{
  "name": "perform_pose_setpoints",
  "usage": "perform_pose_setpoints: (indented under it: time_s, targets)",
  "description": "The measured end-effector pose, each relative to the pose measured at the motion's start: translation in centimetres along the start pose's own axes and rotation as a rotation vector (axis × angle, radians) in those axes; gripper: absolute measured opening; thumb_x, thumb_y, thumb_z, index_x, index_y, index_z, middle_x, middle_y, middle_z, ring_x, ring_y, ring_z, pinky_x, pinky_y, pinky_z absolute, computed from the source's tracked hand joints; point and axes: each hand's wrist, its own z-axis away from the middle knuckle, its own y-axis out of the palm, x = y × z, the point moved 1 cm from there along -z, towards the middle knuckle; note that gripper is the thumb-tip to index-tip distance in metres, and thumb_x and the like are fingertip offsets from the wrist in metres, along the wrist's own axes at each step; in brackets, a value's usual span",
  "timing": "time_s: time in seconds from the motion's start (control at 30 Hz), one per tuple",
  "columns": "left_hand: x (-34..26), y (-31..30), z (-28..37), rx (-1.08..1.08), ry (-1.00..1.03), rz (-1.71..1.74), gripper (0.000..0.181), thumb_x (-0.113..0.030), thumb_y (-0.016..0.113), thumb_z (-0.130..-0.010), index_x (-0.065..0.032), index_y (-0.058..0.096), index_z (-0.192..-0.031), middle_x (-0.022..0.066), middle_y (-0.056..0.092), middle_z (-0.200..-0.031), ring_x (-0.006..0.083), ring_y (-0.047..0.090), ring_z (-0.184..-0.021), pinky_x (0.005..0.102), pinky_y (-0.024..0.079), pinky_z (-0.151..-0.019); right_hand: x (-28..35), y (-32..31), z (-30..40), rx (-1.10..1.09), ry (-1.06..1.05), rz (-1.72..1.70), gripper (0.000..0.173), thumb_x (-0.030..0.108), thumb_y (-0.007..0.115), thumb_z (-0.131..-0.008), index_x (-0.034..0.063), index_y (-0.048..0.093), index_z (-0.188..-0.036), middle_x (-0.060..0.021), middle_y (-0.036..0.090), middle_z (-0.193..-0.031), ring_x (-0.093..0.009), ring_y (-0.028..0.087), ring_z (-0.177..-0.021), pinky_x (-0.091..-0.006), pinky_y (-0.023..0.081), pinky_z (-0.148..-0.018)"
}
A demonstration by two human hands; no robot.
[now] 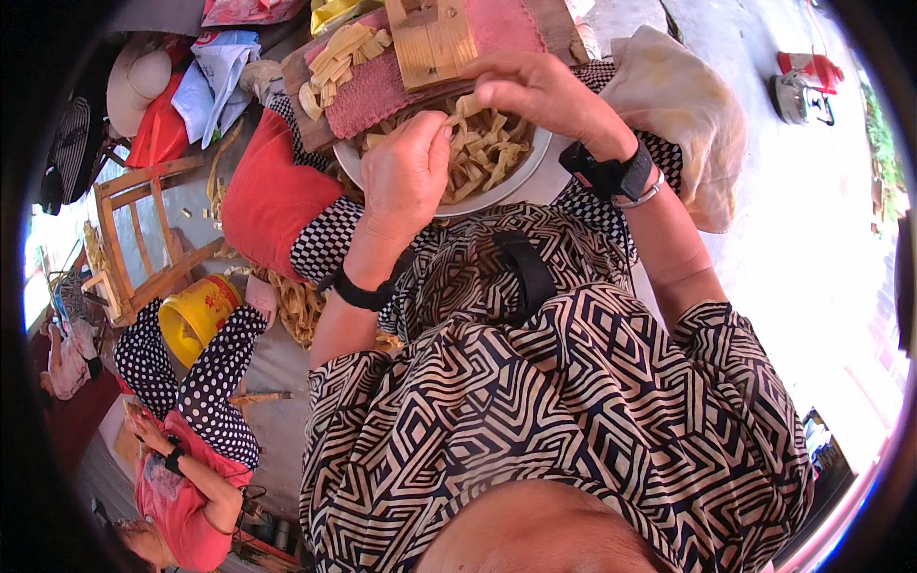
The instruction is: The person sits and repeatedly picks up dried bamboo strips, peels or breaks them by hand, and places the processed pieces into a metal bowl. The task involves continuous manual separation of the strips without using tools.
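Note:
My left hand [407, 166] is closed on one end of a pale, flat, braided-looking plant-fibre strip [469, 106]. The strip sticks up between my two hands. My right hand [541, 93] arches over it, thumb and fingers apart, close to a wooden block [432, 43]; its thumb tip is beside the strip. Below both hands, a white basin [505, 193] in my lap holds many loose, tan strips [494, 147]. Across the basin's far side lies a wooden board [562, 29] covered by a pink cloth [365, 100]. A bundle of folded strips [344, 61] rests on the cloth.
A pale cloth [680, 129] drapes over my right knee, a red cloth [279, 193] over my left. At left are a wooden chair frame [150, 229], a pile of strips [294, 308] and a seated person [190, 480] with a yellow bucket [197, 315]. A metal kettle [799, 100] stands far right.

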Motion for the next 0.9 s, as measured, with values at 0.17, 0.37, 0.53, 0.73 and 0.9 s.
perform_pose_setpoints:
  time_s: [0.17,0.37,0.53,0.73,0.9]
  targets:
    - [-0.1,-0.6,-1.5,0.139,-0.052,0.199,0.014,-0.014,0.056,-0.094,-0.0012,0.062,-0.097,0.0094,0.058,-0.072,0.0169,0.054,-0.063,0.0293,0.044,-0.060,1.0,0.1,-0.7,0.078,0.123,-0.153,0.016,0.008,0.068,-0.083,-0.0007,0.068,-0.096,-0.0034,0.067,-0.078,-0.008,0.062,-0.067,-0.0213,0.050,-0.063]
    - [1.0,-2.8,-3.7,0.330,-0.237,0.548,0.019,-0.016,0.054,-0.096,0.0005,0.063,-0.099,-0.0014,0.052,-0.072,0.0078,0.046,-0.068,0.0250,0.041,-0.061,1.8,-0.8,-0.4,-0.038,0.106,-0.312,0.011,0.005,0.065,-0.084,0.0009,0.068,-0.094,-0.0016,0.064,-0.070,-0.007,0.060,-0.059,-0.0207,0.051,-0.057]
    - [5.5,-2.6,-6.8,0.234,-0.367,0.676,0.014,-0.012,0.057,-0.094,-0.0040,0.061,-0.104,-0.0052,0.052,-0.074,0.0031,0.045,-0.061,0.0178,0.038,-0.053,0.4,-0.3,-3.7,-0.265,-0.001,-0.022,0.017,0.011,0.062,-0.089,0.0007,0.066,-0.101,0.0008,0.061,-0.070,-0.006,0.058,-0.062,-0.0204,0.049,-0.057]
    - [7.0,-1.1,-8.6,0.152,-0.375,0.784,0.010,-0.012,0.058,-0.093,-0.0054,0.060,-0.101,-0.0034,0.053,-0.073,0.0033,0.044,-0.058,0.0181,0.037,-0.050,-1.1,-0.9,-5.7,-0.405,-0.151,0.200,0.015,0.011,0.061,-0.090,-0.0004,0.066,-0.099,0.0001,0.062,-0.075,-0.006,0.055,-0.064,-0.0230,0.049,-0.060]
    - [8.1,0.9,-9.1,0.092,-0.346,0.623,0.008,-0.011,0.059,-0.091,-0.0035,0.062,-0.095,0.0000,0.059,-0.073,0.0065,0.052,-0.062,0.0213,0.041,-0.052,-2.6,-0.7,-6.5,-0.474,-0.245,0.397,0.017,0.009,0.060,-0.085,-0.0003,0.065,-0.098,-0.0101,0.066,-0.077,-0.019,0.062,-0.067,-0.0317,0.050,-0.065]
